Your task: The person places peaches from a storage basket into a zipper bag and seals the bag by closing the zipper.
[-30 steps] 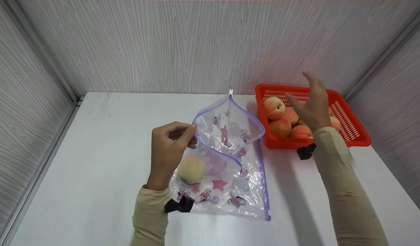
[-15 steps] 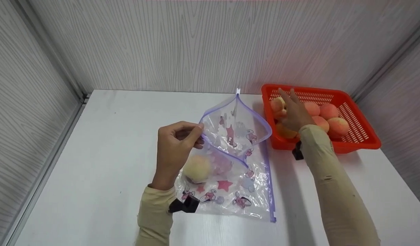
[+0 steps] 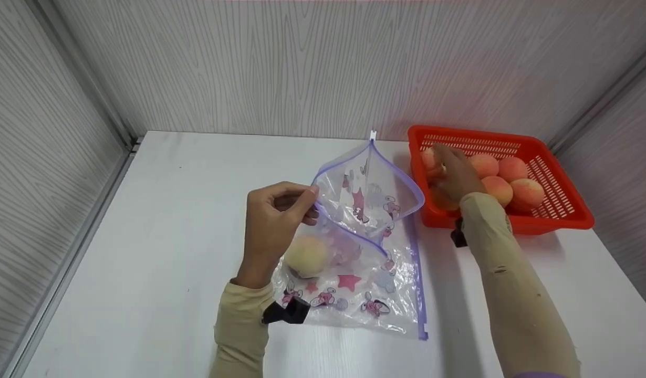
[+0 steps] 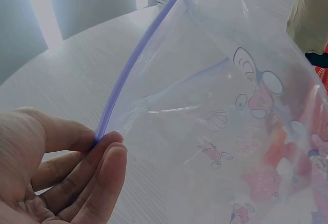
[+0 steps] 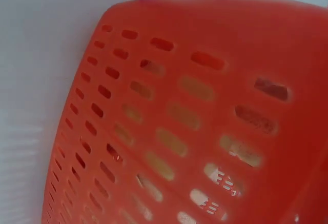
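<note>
At three o'clock, the right hand [image 3: 458, 173] just bent its fingers over a peach [image 3: 428, 159]: reaching looks done, gripping I can't tell. The left hand [image 3: 274, 220] pinches the bag [image 3: 362, 268] at nine o'clock.

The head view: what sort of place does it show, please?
Probably an indoor booth for recorded tabletop work, though not certainly: wood-grain panels enclose a white table at the back and both sides, and two small black wrist-worn devices are visible.
</note>
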A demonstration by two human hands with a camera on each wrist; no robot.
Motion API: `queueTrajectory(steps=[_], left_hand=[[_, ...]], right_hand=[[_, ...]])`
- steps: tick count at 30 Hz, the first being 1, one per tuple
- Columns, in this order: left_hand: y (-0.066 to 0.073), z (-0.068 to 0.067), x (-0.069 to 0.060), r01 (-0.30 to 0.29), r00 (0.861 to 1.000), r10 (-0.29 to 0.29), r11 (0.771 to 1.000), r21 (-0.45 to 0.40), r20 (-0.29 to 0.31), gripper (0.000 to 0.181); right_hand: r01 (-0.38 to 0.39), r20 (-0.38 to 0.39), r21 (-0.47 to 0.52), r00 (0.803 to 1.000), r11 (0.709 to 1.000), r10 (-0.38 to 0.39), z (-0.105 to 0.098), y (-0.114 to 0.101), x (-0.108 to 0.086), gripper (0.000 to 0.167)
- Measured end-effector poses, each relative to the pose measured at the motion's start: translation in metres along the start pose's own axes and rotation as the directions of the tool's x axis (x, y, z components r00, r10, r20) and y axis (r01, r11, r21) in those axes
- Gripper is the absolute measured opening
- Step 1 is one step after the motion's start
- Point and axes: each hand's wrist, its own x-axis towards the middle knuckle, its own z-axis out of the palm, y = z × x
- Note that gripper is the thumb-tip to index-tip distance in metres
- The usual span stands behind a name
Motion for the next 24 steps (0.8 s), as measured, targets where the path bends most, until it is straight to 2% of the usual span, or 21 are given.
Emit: queueTrajectory(steps=[1,3,5,9,11,14,19,24], left_hand=[[0.000,0.000,0.000,-0.002,1.000,0.002,1.000,0.002,0.002,0.012],[0.000,0.000,0.001,0.000,1.000,0.000,1.000,0.001,0.003,0.013],[0.000,0.000,0.001,0.004,1.000,-0.004,1.000,-0.001,0.001,0.013],[0.000,0.000,0.001,0.011,1.000,-0.011,1.000,-0.002,-0.001,0.013],[0.000,0.000,0.000,0.011,1.000,-0.011,1.000,-0.001,0.000,0.013],[0.000,0.001,0.000,0.010,1.000,-0.010,1.000,0.005,0.003,0.014],[0.000,0.002,0.000,0.018,1.000,-0.018,1.000,0.009,0.007,0.015],[0.000,0.001,0.000,0.024,1.000,-0.024,1.000,0.010,0.011,0.014]], right_hand=[[0.051,-0.013,-0.080,0.999,0.996,-0.052,0.000,0.004,0.005,0.061],[0.105,-0.027,-0.181,0.993,0.978,-0.112,0.001,0.012,0.013,0.073],[0.138,-0.038,-0.235,0.988,0.962,-0.151,0.001,0.018,0.019,0.071],[0.194,-0.065,-0.220,0.975,0.956,-0.212,-0.001,0.025,0.023,0.068],[0.211,-0.091,-0.195,0.968,0.958,-0.232,-0.003,0.027,0.021,0.067],[0.212,-0.119,-0.109,0.967,0.971,-0.224,-0.008,0.026,0.015,0.074],[0.180,-0.189,0.036,0.967,0.983,-0.170,-0.017,0.021,-0.001,0.082],[0.219,-0.310,0.146,0.936,0.965,-0.165,-0.021,0.014,-0.015,0.080]])
